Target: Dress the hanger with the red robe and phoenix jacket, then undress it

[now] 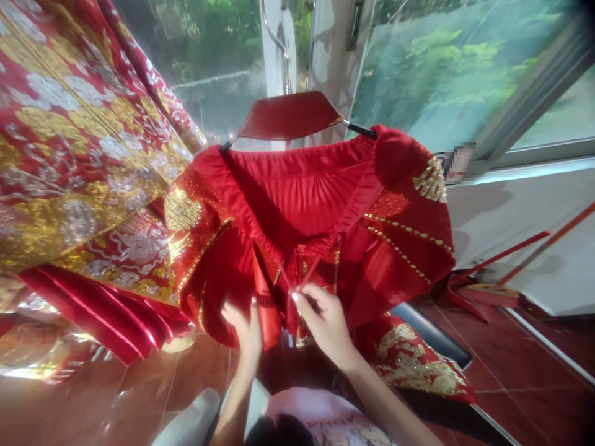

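Note:
A red skirt with gold embroidery (325, 204) hangs from a red hanger (290, 116) in front of a window, its waistband opening toward me. My left hand (244, 328) grips the red fabric at the skirt's front opening, fingers closed. My right hand (323, 319) pinches thin red ties (302, 279) beside that opening. The two hands are close together, just below the waistband.
A second red and gold embroidered garment (69, 136) hangs at the left, reaching the red tiled floor (511, 365). A white wall ledge (520, 210) and window glass (446, 68) lie behind. Red straps (506, 254) trail at the right.

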A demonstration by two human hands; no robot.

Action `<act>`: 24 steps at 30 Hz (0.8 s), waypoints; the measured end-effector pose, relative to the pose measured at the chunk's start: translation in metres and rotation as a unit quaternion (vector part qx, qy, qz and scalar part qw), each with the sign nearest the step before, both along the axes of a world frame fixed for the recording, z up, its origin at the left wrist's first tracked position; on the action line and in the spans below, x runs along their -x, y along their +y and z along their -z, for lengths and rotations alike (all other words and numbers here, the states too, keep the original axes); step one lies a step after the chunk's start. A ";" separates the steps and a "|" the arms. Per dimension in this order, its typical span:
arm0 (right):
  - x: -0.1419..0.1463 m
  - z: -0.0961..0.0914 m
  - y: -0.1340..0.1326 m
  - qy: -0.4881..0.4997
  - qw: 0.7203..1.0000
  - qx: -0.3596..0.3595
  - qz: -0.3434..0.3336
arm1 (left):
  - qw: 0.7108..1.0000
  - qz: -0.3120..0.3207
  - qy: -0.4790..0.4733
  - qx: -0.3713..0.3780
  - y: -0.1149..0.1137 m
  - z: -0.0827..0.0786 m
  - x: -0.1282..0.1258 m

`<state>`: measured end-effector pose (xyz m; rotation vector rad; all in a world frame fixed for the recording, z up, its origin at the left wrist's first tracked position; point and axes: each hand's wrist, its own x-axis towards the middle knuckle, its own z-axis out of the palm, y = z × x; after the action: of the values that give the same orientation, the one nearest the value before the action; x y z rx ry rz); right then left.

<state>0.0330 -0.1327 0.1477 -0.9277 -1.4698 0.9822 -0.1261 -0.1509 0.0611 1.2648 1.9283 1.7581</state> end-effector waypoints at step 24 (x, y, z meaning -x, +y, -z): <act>-0.097 -0.088 0.044 -0.327 0.877 -0.335 0.109 | 0.929 0.202 0.239 -0.197 0.051 -0.195 0.037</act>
<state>0.1304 -0.0885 0.2362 -0.8992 -2.0182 -0.0787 -0.1628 -0.0995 0.2562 2.2214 1.3786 1.7735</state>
